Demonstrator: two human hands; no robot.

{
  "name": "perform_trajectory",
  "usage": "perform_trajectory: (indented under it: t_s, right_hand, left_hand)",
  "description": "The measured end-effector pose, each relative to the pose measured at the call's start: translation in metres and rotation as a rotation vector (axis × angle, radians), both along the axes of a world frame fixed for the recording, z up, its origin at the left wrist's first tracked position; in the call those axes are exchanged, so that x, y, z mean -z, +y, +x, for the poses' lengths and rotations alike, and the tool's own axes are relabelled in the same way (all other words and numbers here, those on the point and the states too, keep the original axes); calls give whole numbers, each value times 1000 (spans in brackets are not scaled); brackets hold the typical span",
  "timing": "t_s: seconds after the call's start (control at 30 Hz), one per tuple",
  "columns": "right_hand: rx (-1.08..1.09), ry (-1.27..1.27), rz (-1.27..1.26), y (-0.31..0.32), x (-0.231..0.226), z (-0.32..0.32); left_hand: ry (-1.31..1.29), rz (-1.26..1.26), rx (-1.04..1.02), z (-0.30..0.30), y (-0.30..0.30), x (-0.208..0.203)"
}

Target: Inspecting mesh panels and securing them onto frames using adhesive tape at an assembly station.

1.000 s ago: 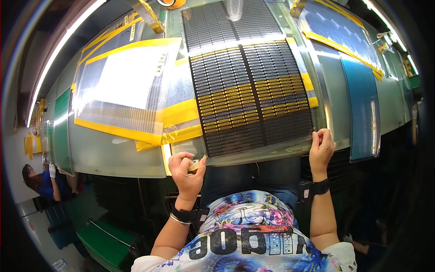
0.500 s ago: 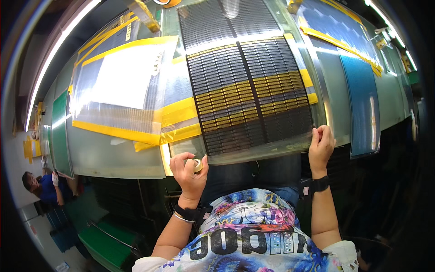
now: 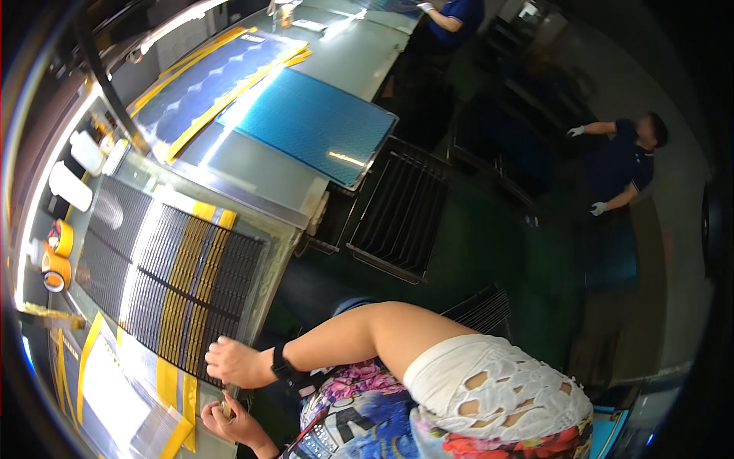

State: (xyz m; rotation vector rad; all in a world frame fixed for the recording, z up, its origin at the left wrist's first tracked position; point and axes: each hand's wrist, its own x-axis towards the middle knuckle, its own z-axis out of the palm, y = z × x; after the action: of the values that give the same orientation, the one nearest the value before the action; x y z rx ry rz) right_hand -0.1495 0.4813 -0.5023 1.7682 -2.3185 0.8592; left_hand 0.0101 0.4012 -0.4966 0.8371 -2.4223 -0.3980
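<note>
My left hand is curled around a small cream roll of tape by the table's near edge. Just beyond it, my right hand has its fingers bent together over the near edge of a black slotted panel. Whatever those fingers may pinch is hidden. Rows of thin slots cover the panel, which lies flat, with yellow bands across its nearer part. Next to my left hand lies a clear sheet edged in yellow tape.
A blue panel lies farther right, overhanging the table edge, above a dark wire rack. Orange tape rolls and white bottles line the back. One gloved person stands right, another at the far table.
The view has swung to the right. My right hand has gone from the panel's right corner across to its left end, close to my left hand, which still holds the tape roll.
</note>
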Motion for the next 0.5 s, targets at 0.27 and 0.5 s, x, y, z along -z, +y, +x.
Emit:
perform_trajectory:
  t_s: [0.27, 0.5]
  right_hand:
    - [-18, -166, 256, -17, -15, 3]
    - [-90, -230, 263, -3, -27, -13]
  left_hand:
    - [100, 409, 255, 3, -9, -25]
    - [62, 575, 376, 9, -14, -37]
